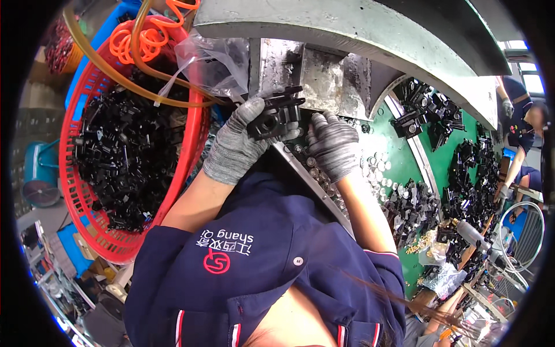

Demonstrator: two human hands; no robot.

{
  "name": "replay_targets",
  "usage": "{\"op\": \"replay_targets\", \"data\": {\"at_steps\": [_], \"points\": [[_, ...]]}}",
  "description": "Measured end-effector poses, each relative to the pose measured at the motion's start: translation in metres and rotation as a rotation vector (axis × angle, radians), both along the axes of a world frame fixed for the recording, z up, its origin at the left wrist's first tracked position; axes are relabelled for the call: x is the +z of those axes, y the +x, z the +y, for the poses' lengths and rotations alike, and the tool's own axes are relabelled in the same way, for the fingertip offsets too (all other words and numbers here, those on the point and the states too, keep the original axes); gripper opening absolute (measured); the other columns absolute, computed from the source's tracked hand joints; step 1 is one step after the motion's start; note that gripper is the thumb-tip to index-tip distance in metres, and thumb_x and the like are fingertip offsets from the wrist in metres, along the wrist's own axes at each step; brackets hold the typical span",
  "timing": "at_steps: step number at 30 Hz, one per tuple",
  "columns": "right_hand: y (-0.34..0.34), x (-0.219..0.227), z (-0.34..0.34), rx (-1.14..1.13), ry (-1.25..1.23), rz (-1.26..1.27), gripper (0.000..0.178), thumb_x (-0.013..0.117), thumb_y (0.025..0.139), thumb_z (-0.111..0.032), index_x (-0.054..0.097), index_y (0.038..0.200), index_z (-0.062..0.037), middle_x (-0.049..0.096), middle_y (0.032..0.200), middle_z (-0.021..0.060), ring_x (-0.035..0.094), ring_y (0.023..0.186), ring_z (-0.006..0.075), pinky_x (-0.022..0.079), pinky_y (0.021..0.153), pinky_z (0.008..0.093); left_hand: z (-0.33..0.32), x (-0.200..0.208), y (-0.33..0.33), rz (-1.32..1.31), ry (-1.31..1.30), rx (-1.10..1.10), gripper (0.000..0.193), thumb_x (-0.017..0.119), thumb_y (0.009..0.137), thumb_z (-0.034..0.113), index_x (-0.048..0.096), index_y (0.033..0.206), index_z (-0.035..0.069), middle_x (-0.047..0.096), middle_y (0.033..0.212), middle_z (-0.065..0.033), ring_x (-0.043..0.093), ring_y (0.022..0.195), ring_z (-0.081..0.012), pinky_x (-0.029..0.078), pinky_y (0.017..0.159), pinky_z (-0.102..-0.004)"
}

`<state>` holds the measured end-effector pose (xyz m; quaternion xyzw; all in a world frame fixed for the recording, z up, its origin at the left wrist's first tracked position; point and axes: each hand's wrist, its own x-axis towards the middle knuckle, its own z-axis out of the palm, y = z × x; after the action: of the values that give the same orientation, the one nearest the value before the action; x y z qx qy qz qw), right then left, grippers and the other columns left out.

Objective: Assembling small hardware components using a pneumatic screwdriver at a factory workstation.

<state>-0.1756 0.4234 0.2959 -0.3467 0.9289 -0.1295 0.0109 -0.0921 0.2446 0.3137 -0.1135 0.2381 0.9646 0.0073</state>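
My left hand point(237, 142), in a grey knit glove, grips a black molded part point(270, 121) with a round hole in its side. The part is held up in front of the metal machine base point(332, 78). To its right, my right hand point(333, 144), gloved the same way, has its fingers curled downward near the foot of the machine. What those fingers hold, if anything, is hidden. Small round clear or metallic pieces point(376, 168) lie scattered beside and below the right hand on the green tabletop point(413, 263).
A red plastic basket point(68, 179) full of black parts stands at left, with a clear plastic bag point(217, 63) and an orange coiled hose point(139, 43) near it. A curved grey machine frame point(358, 26) arches overhead. Black parts point(471, 168) heap at right, where another person point(523, 127) works.
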Motion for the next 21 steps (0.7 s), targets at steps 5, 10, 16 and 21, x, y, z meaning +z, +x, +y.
{"op": "replay_targets", "data": {"at_steps": [5,10,16,21], "points": [[0.011,0.044,0.011,-0.315,-0.893,-0.79,0.009,0.066,0.077,-0.008,0.062,0.084,-0.0028,0.067,0.085,0.0114,0.063,0.065,0.0278,0.05,0.061,0.034,0.012,-0.002,-0.006,0.0,0.043,-0.023,0.062,0.064,0.085,0.03,0.042,0.133,-0.003,0.052,0.127,-0.0188,0.057,0.11,-0.0312,0.049,0.095,-0.0427],[0.026,0.065,-0.003,-0.242,-0.864,-0.547,0.008,0.071,0.076,-0.002,0.066,0.081,-0.0042,0.061,0.066,0.0108,0.059,0.059,0.0199,0.046,0.057,0.0265,0.036,0.009,-0.018,0.125,-0.048,0.04,0.055,0.061,0.087,0.025,0.044,0.132,0.0,0.051,0.13,-0.0167,0.053,0.116,-0.0264,0.043,0.101,-0.0362],[0.025,0.063,-0.003,-0.1,-0.622,-0.053,0.007,0.069,0.077,-0.003,0.064,0.082,-0.0051,0.061,0.073,0.01,0.06,0.06,0.0219,0.048,0.058,0.0294,0.049,0.016,-0.021,0.152,-0.115,0.075,0.061,0.06,0.084,0.02,0.039,0.136,-0.003,0.05,0.131,-0.0189,0.05,0.121,-0.0286,0.035,0.107,-0.0366],[0.026,0.06,0.0,-0.084,-0.651,-0.003,0.01,0.069,0.076,-0.002,0.064,0.084,-0.0057,0.06,0.079,0.0098,0.061,0.062,0.025,0.049,0.058,0.0325,0.053,0.021,-0.019,0.14,-0.097,0.057,0.054,0.057,0.085,0.02,0.044,0.134,0.001,0.053,0.129,-0.0133,0.053,0.115,-0.0208,0.04,0.101,-0.0318]]}}
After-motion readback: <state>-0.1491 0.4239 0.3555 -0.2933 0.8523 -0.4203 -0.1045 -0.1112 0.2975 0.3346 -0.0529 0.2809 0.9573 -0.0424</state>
